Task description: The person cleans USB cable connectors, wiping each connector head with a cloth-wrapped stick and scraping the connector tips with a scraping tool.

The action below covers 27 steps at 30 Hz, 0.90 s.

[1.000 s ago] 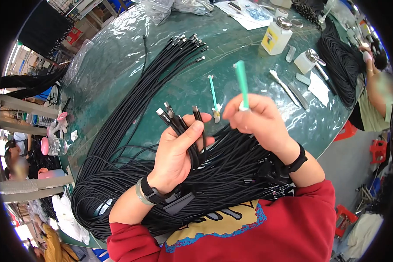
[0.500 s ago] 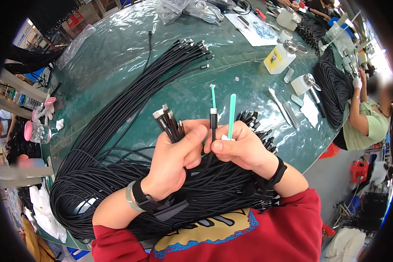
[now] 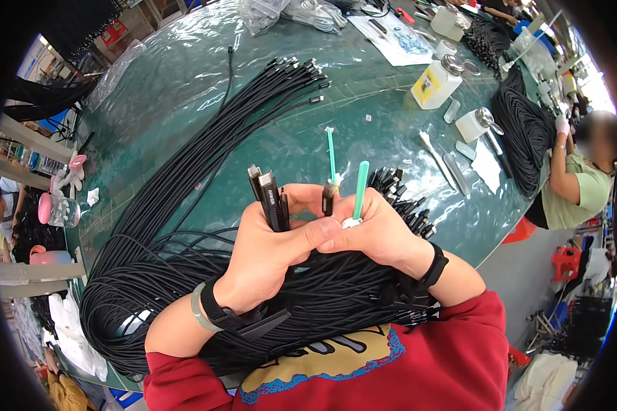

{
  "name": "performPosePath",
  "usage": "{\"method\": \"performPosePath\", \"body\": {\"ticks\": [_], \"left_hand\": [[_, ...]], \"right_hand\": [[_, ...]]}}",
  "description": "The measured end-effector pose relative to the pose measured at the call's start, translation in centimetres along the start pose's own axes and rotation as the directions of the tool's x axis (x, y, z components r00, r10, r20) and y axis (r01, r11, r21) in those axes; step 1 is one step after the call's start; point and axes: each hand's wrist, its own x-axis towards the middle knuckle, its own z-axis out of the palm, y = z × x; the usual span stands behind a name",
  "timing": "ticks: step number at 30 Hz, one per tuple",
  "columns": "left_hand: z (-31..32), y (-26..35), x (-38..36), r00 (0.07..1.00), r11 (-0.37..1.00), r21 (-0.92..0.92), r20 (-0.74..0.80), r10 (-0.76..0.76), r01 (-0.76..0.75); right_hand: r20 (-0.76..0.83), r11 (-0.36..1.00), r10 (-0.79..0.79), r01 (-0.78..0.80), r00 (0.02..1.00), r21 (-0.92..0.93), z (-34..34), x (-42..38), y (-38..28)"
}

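Note:
Several black cable connectors (image 3: 273, 202) with metal tips stand upright in my left hand (image 3: 271, 240), which is closed around them. Between both hands a single black connector (image 3: 328, 201) points upward, its cable hidden behind my fingers. My right hand (image 3: 377, 229) is closed on a flat green stick (image 3: 361, 188) and a bit of white material (image 3: 351, 222) at its lower end. The two thumbs meet just below the single connector. A thinner green stick (image 3: 332, 154) shows beyond the connector; its lower end is hidden. Under my forearms lies a thick bundle of black cables (image 3: 164, 274).
Cable ends (image 3: 295, 68) fan out toward the table's far side. Right of my hands are a yellow-labelled bottle (image 3: 435, 85), a smaller bottle (image 3: 473, 125), a white brush-like tool (image 3: 435, 157) and a white tissue (image 3: 487, 168). A co-worker in a green shirt (image 3: 579, 192) sits at right.
The hands have come together, thumbs now touching. The single connector has turned and sits lower between the fingers. The green stick in my right hand has dropped slightly, and the view has shifted a little.

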Motion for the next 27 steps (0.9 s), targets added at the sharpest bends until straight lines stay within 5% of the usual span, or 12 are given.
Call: {"method": "performPosePath", "body": {"ticks": [2,11,14,19,22,27], "left_hand": [[0.0,-0.4,0.0,0.995,0.989,0.113,-0.018,0.093,-0.091],[-0.5,0.1,0.1,0.999,1.000,0.029,0.041,0.009,-0.010],[-0.6,0.1,0.3,0.997,0.999,-0.036,0.076,0.006,-0.003],[-0.9,-0.8,1.0,0.992,0.975,-0.223,0.123,0.025,0.003],[-0.5,-1.3,1.0,0.987,0.995,-0.097,0.159,-0.007,0.023],[-0.3,-1.6,1.0,0.990,0.999,-0.045,0.143,0.014,-0.008]], "right_hand": [[-0.047,0.997,-0.034,0.031,0.998,-0.071,0.2,0.1,0.0],[-0.032,0.997,0.002,-0.005,0.999,-0.081,0.0,0.1,0.3],[-0.116,0.986,-0.149,0.157,0.982,0.064,0.4,0.8,1.0],[-0.099,0.989,-0.061,0.073,0.993,0.125,0.9,0.1,-0.7],[-0.134,0.987,-0.086,0.066,0.987,-0.148,1.1,0.3,0.1],[-0.215,0.959,-0.251,0.212,0.944,-0.190,0.6,0.6,1.3]]}}
